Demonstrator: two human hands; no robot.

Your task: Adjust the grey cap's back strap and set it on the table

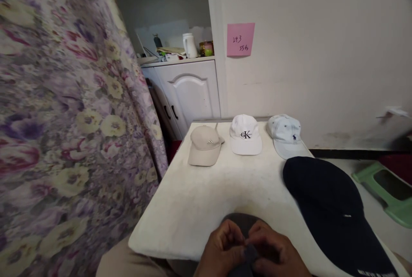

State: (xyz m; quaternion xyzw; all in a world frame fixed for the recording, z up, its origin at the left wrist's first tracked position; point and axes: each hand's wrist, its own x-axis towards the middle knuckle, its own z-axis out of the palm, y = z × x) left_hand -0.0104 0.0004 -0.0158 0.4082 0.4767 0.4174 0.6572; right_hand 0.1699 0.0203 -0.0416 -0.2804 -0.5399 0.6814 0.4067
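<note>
At the near edge of the table, my left hand (222, 247) and my right hand (276, 251) meet over a dark grey cap (243, 220). Both sets of fingers are pinched together on a dark strip of its fabric, which looks like the back strap. The rounded crown shows just beyond my fingertips; the rest is hidden under the hands or out of frame. To the right lies a large navy cap (325, 195), its brim toward me.
A beige cap (206, 145), a white cap (246, 135) and a pale blue cap (286, 135) line the far side of the cream-covered table (206, 200). A floral curtain (74, 131) hangs left. A green stool (386, 191) stands right, and a white cabinet (193, 92) behind.
</note>
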